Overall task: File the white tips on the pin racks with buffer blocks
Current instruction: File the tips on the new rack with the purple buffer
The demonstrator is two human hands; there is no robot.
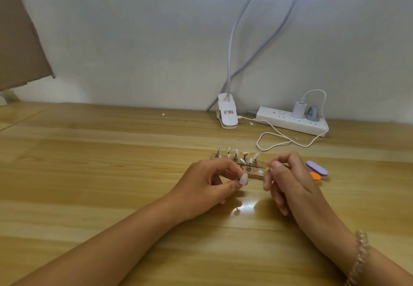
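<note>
left arm: left hand (pixel 207 187) and forearm (pixel 107 247) are seen uncovered, lower left of frame | right arm: right hand (pixel 288 183) and wrist are seen uncovered, lower right | worn: a bracelet (pixel 359 261) of pale, translucent beads is wrapped around the right wrist | nails: a short thumbnail is shown on the right hand

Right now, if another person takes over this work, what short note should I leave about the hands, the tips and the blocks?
Left hand: pinches one white tip, held in front of the pin racks.
Right hand: fingers curled beside the racks; I cannot tell if it holds anything.
Purple block and orange block: lying on the table, right of the right hand, in neither hand.
Done: one tip picked up.
Left: take a block and file the tips; the others stand on the racks.
</note>
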